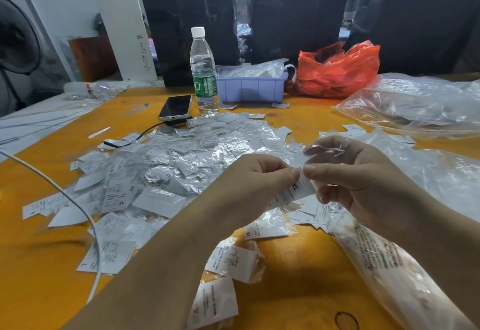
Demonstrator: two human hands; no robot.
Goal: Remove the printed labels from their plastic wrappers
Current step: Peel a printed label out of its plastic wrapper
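Note:
Above the orange table (46, 246), my left hand (249, 186) pinches the top edge of a white printed label marked XL (293, 193). My right hand (348, 173) pinches the same label's clear plastic wrapper (324, 148), which sticks up between its thumb and fingers. The two thumbs nearly touch. A large heap of wrapped labels (187, 158) lies just beyond and left of my hands. More loose labels (231, 259) lie under my forearms.
A water bottle (204, 72), a phone (175, 107) with a black cable, a lilac bin (250, 88) of wrappers and a red bag (337, 68) stand at the back. Clear plastic bags (415, 103) cover the right side. A white cable (78, 205) crosses the left.

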